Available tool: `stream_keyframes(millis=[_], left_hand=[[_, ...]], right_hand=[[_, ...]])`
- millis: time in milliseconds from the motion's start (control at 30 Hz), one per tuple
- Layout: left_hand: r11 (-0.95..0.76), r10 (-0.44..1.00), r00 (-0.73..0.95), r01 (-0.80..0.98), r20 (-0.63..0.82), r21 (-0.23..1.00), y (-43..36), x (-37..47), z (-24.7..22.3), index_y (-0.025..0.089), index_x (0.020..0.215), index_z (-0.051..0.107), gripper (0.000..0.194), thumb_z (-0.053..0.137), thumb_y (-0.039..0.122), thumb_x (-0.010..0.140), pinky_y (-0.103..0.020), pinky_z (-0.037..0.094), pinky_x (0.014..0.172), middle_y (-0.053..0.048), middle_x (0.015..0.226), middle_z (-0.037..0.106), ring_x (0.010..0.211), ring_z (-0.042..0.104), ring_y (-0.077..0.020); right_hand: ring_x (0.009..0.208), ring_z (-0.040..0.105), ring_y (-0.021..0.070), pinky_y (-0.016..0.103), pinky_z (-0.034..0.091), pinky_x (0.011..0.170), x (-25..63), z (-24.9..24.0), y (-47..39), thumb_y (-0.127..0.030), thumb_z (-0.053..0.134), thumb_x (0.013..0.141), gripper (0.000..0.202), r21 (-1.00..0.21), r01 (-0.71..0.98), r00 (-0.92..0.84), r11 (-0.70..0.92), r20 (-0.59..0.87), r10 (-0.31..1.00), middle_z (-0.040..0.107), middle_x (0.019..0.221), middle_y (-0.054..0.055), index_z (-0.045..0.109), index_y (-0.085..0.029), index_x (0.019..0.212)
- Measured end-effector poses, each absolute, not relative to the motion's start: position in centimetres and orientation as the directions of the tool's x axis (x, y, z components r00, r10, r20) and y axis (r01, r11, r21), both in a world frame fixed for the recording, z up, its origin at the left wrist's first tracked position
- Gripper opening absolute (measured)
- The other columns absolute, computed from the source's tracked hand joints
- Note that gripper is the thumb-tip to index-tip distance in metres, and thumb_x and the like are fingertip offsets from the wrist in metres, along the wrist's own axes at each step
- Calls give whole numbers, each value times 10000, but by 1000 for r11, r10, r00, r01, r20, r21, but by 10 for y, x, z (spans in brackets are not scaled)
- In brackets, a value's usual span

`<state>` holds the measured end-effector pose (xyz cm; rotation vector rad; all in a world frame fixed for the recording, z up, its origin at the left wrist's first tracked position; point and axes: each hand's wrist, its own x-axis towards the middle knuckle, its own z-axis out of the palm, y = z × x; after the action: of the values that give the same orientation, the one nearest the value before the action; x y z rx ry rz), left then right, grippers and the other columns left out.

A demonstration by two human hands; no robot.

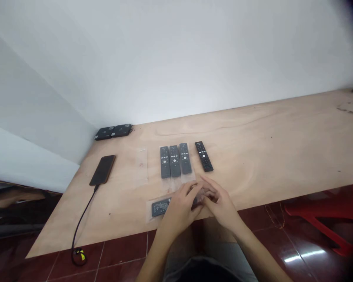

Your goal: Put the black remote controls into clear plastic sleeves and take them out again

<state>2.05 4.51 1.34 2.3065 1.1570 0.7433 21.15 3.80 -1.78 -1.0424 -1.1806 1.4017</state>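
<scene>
A black remote in a clear plastic sleeve [159,208] lies sideways near the table's front edge, partly covered by my left hand [184,205]. My right hand [219,201] meets the left at the sleeve's right end; the fingers of both are curled together there, pinching the plastic. Beyond the hands stand three sleeved remotes side by side, the left one [165,162], the middle one [175,161] and the right one [185,158]. A bare black remote [204,156] lies to their right. An empty-looking clear sleeve [141,165] is to their left.
A phone [102,170] with a black cable [84,213] lies on the left of the wooden table [270,156]. Two black boxes [113,131] sit by the wall at the back left. A red chair [320,219] is on the floor at right.
</scene>
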Motion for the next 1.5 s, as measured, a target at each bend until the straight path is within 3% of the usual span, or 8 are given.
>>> stream_keyframes(millis=[400, 567, 767, 867, 1000, 1133, 1267, 1500], left_hand=[[-553, 829, 497, 662, 256, 507, 40, 14, 17, 294, 1643, 428, 803, 724, 95, 924, -530, 573, 1100, -119, 1507, 660, 1322, 654, -342], [-561, 826, 473, 652, 306, 509, 39, 14, 18, 290, 1605, 471, 710, 755, 164, 967, -492, 591, 1041, -116, 1430, 687, 1270, 671, -328], [-541, 840, 464, 667, 282, 513, 36, 10, 14, 312, 1610, 465, 679, 757, 219, 1005, -519, 567, 1090, -121, 1499, 651, 1349, 643, -341], [-533, 845, 467, 692, 261, 487, 35, 6, 9, 311, 1600, 488, 648, 743, 215, 1012, -523, 578, 1066, -122, 1481, 666, 1315, 668, -344], [-565, 823, 502, 678, 266, 469, 35, 8, 5, 306, 1553, 539, 557, 720, 231, 1032, -543, 575, 1076, -123, 1419, 689, 1289, 682, -345], [-611, 779, 580, 616, 237, 498, 36, 21, 10, 259, 1420, 605, 405, 717, 207, 1034, -502, 590, 1042, -109, 1327, 704, 1253, 665, -322], [-649, 746, 612, 582, 263, 490, 38, 36, 15, 243, 1286, 660, 267, 742, 258, 1032, -526, 560, 1099, -103, 1264, 709, 1288, 618, -327], [-563, 825, 418, 657, 379, 502, 44, 12, 11, 252, 1491, 585, 399, 638, 267, 1096, -553, 480, 1235, -127, 1473, 651, 1449, 548, -317]], right_hand=[[1120, 698, 319, 495, 598, 1001, 228, -19, 43, -400, 777, 961, 421, -916, 376, -72, 144, 125, 989, 728, 1264, 128, 724, -242, 1347], [843, 677, 241, 381, 598, 804, 229, -6, 46, -533, 719, 1017, 336, -978, 202, -207, 51, 8, 978, 723, 868, 32, 711, -215, 907], [684, 630, 171, 279, 525, 594, 230, -4, 45, -605, 779, 961, 403, -995, -65, -91, -75, -69, 993, 724, 888, 27, 678, -226, 1055], [569, 569, 140, 280, 507, 546, 244, -9, 45, -561, 727, 998, 493, -998, -47, -53, -51, -49, 997, 702, 869, 0, 636, -240, 1362], [856, 755, 249, 415, 652, 805, 274, -10, 42, -483, 609, 1071, 477, -971, 231, -27, 53, 49, 998, 773, 1057, 70, 630, -268, 1497], [1473, 562, 373, 615, 454, 1260, 295, -3, 37, -445, 659, 1067, 403, -822, 494, -180, 284, 223, 958, 646, 1541, 111, 718, -332, 1449], [1411, 602, 370, 637, 469, 1240, 307, 3, 33, -420, 672, 1076, 313, -789, 504, -402, 351, 146, 904, 728, 1422, 95, 765, -356, 1368], [1303, 689, 381, 592, 563, 1154, 342, 2, 22, -490, 699, 1046, 308, -823, 534, -223, 193, 82, 971, 753, 1376, 114, 788, -304, 1276]])
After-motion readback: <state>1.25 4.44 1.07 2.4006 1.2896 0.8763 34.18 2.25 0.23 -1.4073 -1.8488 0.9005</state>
